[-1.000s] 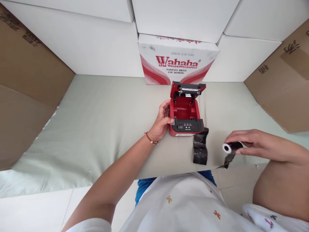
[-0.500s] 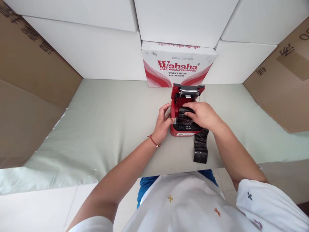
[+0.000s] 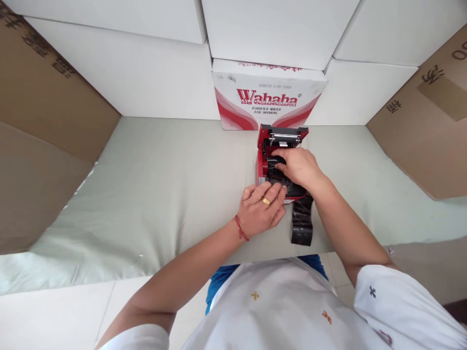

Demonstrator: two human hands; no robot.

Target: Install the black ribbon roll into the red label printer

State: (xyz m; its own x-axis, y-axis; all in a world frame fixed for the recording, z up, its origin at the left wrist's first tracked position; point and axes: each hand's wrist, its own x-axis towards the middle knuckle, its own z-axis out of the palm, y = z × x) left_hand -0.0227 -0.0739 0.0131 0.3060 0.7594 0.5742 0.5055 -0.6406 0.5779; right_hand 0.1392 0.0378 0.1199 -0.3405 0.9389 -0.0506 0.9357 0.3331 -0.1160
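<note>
A red and black label printer (image 3: 260,167) stands on the cloth with its lid (image 3: 284,132) raised. Inside lies a roll of glossy black film (image 3: 274,161). My right hand (image 3: 301,167) reaches in from the right, with thumb and index finger closed on the roll. At the printer's front edge, my left hand (image 3: 263,206) has its fingers bent and close together on the front end of the black film (image 3: 286,184); its thumb is hidden. A loose wavy strip of black film (image 3: 302,226) lies on the cloth in front of the printer's right side.
A Wahaha water carton (image 3: 270,97) stands right behind the printer. White boxes (image 3: 146,73) form a wall along the back. Brown cartons flank the table, one at left (image 3: 54,136) and one at right (image 3: 426,126). Pale green cloth (image 3: 175,175) covers the table.
My left hand has left the printer's left side and moved right and toward me, onto its front edge. My right hand stays at the roll, shifted slightly. The view has shifted a little.
</note>
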